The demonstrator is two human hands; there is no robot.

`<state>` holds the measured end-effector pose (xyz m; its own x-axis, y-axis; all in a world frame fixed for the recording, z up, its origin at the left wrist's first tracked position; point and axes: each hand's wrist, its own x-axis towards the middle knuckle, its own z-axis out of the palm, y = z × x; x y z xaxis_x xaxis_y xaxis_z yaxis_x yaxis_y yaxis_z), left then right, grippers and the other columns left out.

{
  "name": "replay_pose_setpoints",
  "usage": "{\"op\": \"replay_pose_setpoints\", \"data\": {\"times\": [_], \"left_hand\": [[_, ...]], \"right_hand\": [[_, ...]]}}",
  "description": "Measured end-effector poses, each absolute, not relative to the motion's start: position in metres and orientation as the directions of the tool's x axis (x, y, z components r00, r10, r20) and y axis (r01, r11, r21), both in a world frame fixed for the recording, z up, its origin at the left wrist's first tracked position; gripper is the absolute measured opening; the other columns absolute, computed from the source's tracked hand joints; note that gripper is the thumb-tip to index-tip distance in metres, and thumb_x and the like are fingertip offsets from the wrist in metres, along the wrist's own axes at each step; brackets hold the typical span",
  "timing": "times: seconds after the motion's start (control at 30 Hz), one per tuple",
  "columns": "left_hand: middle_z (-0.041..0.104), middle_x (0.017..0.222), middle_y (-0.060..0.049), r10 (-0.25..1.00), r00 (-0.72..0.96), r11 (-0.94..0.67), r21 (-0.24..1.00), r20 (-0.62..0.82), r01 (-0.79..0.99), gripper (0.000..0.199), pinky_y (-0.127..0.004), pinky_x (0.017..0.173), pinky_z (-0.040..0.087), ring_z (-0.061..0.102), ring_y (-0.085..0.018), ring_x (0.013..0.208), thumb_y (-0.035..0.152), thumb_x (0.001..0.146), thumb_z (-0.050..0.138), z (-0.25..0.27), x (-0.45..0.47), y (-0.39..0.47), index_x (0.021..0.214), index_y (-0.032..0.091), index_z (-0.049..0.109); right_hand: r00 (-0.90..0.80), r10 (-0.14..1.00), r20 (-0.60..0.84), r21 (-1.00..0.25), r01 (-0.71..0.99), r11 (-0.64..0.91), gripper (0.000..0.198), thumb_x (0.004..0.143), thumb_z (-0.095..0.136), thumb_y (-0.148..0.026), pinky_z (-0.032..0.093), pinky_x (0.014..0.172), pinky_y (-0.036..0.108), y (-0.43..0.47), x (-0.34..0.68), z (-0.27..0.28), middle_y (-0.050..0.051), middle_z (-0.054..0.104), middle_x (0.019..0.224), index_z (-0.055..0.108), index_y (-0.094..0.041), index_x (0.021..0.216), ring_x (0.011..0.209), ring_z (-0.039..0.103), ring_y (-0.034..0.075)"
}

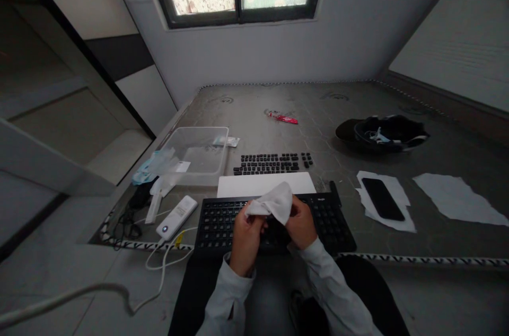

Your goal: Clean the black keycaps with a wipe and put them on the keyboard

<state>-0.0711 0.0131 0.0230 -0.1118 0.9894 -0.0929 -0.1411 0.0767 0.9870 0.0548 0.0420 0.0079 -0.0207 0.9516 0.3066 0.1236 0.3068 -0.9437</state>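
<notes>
White tissue (273, 203), crumpled, is pinched in the fingertips of both the left hand (246, 234) and the right hand (304, 224), just above a black keyboard (216, 223). Beyond the hands lie a flat white panel (264, 185) and rows of loose black keycaps (267, 165). Pulling too hard could tear the tissue; a careless forward sweep could scatter the keycaps.

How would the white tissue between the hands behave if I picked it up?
The white tissue would probably flop, since it creases and folds between the left hand and right hand. It looks thin, so it's likely light and might tear if pulled hard.
</notes>
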Motion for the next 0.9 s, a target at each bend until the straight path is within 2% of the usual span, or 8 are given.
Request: {"op": "replay_pose_setpoints", "data": {"times": [0.17,0.27,0.4,0.47,0.53,0.63,0.77,0.9], "left_hand": [[0.05,0.061,0.005,0.988,-0.154,0.012,0.996,-0.027,-0.094,0.009,-0.019,0.05,0.033,0.042,-0.009,0.053,0.024,0.079,0.053,0.021,-0.073,0.015,0.081,0.016,0.057],[0.056,0.069,0.002,0.986,-0.163,-0.028,0.998,0.018,-0.061,0.009,-0.02,0.055,0.037,0.048,-0.011,0.06,0.02,0.077,0.053,0.024,-0.074,0.014,0.082,0.016,0.059],[0.057,0.064,0.002,0.981,-0.194,-0.002,1.0,0.006,0.019,0.005,-0.019,0.052,0.036,0.048,-0.011,0.058,0.018,0.072,0.058,0.027,-0.075,0.013,0.074,0.015,0.06],[0.054,0.058,0.003,0.976,-0.218,0.01,0.999,0.0,0.045,0.004,-0.018,0.05,0.035,0.046,-0.01,0.054,0.017,0.071,0.058,0.026,-0.076,0.013,0.069,0.015,0.06],[0.055,0.058,0.003,0.972,-0.234,0.016,0.999,-0.004,0.05,0.005,-0.018,0.05,0.036,0.047,-0.011,0.055,0.017,0.071,0.058,0.025,-0.078,0.013,0.069,0.014,0.061],[0.057,0.059,0.002,0.969,-0.245,0.023,0.998,-0.007,0.064,0.01,-0.019,0.049,0.036,0.048,-0.011,0.054,0.018,0.072,0.057,0.022,-0.08,0.013,0.076,0.014,0.064],[0.058,0.059,0.002,0.956,-0.292,0.025,0.992,0.012,0.125,0.013,-0.018,0.047,0.037,0.048,-0.01,0.05,0.02,0.073,0.057,0.022,-0.081,0.013,0.079,0.014,0.066],[0.06,0.057,0.002,0.93,-0.366,0.032,0.984,0.036,0.176,0.011,-0.019,0.046,0.037,0.05,-0.011,0.05,0.021,0.071,0.06,0.025,-0.079,0.012,0.075,0.014,0.067]], "right_hand": [[-0.111,0.917,0.383,-0.917,0.075,0.392,0.016,0.079,0.056,-0.032,0.045,0.072,0.028,0.038,0.055,0.014,0.004,0.06,0.084,0.062,-0.019,0.086,0.078,0.055,0.018],[-0.167,0.892,0.421,-0.898,0.063,0.436,0.017,0.081,0.053,-0.033,0.044,0.074,0.029,0.038,0.056,0.019,0.006,0.059,0.086,0.062,-0.018,0.079,0.082,0.054,0.019],[-0.16,0.908,0.387,-0.913,0.068,0.401,0.017,0.079,0.058,-0.031,0.045,0.071,0.028,0.039,0.054,0.02,0.005,0.059,0.079,0.059,-0.018,0.069,0.079,0.056,0.018],[-0.132,0.934,0.331,-0.936,0.079,0.343,0.013,0.076,0.062,-0.031,0.047,0.068,0.027,0.039,0.052,0.018,0.004,0.06,0.078,0.06,-0.019,0.075,0.075,0.057,0.016],[-0.14,0.952,0.272,-0.954,0.089,0.286,0.019,0.074,0.064,-0.032,0.049,0.068,0.026,0.04,0.05,0.017,0.004,0.063,0.083,0.063,-0.019,0.088,0.074,0.059,0.016],[-0.197,0.951,0.237,-0.959,0.107,0.261,0.027,0.077,0.061,-0.032,0.05,0.074,0.029,0.04,0.049,0.016,0.007,0.066,0.096,0.065,-0.02,0.1,0.084,0.062,0.019],[-0.204,0.942,0.265,-0.942,0.152,0.298,0.024,0.082,0.055,-0.03,0.048,0.086,0.034,0.04,0.049,0.017,0.006,0.067,0.102,0.067,-0.024,0.102,0.095,0.061,0.021],[-0.178,0.944,0.278,-0.933,0.182,0.309,0.021,0.082,0.053,-0.029,0.049,0.084,0.035,0.041,0.05,0.015,0.005,0.069,0.098,0.07,-0.024,0.094,0.093,0.062,0.021]]}}
